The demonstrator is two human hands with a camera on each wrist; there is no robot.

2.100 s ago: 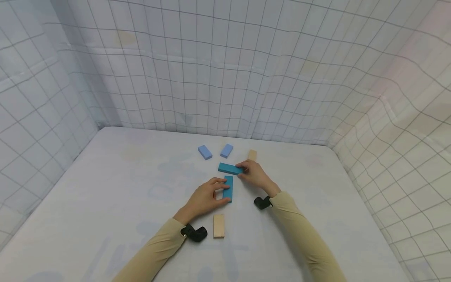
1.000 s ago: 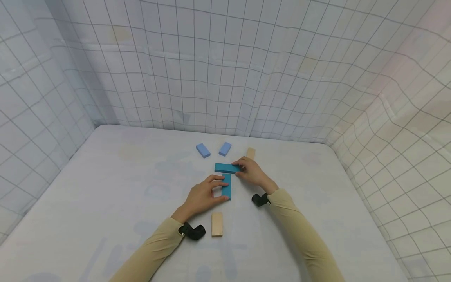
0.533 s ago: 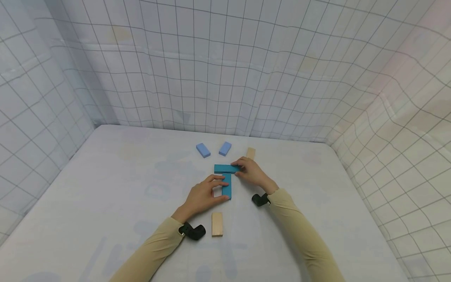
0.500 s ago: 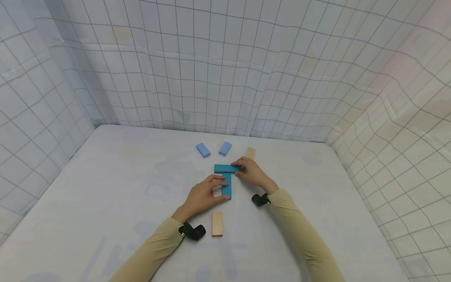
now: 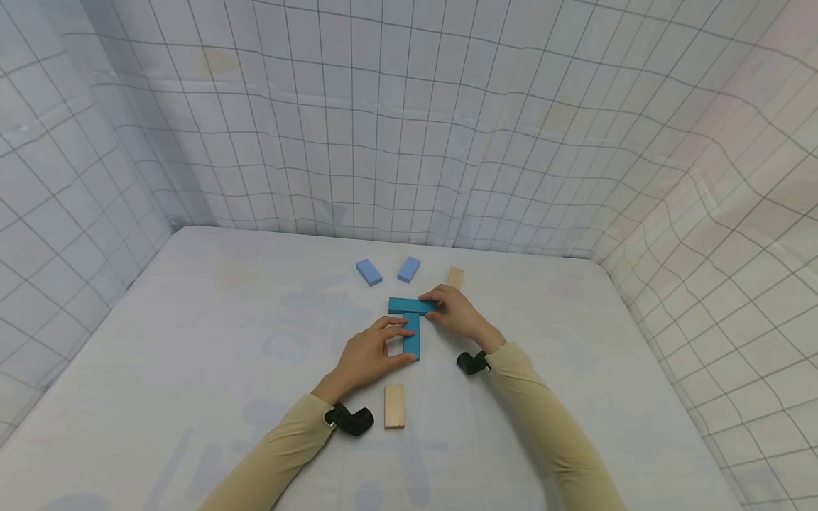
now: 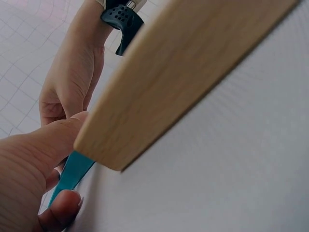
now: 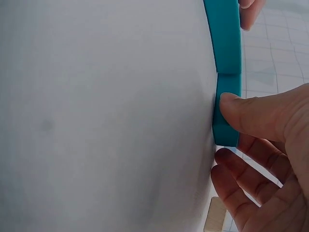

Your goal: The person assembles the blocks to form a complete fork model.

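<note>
Right hand (image 5: 458,313) pinches the far teal block (image 5: 404,305) by its right end; left hand (image 5: 367,356) grips the near teal block (image 5: 412,344).

The far block (image 5: 407,305) and near block (image 5: 412,345) abutting in a T.
Both are plain teal, oblong and straight-edged, and lie on the white tabletop (image 5: 268,333). The far block runs crosswise; the near block runs lengthwise, its far end touching the other's near long side between the two ends.
</note>
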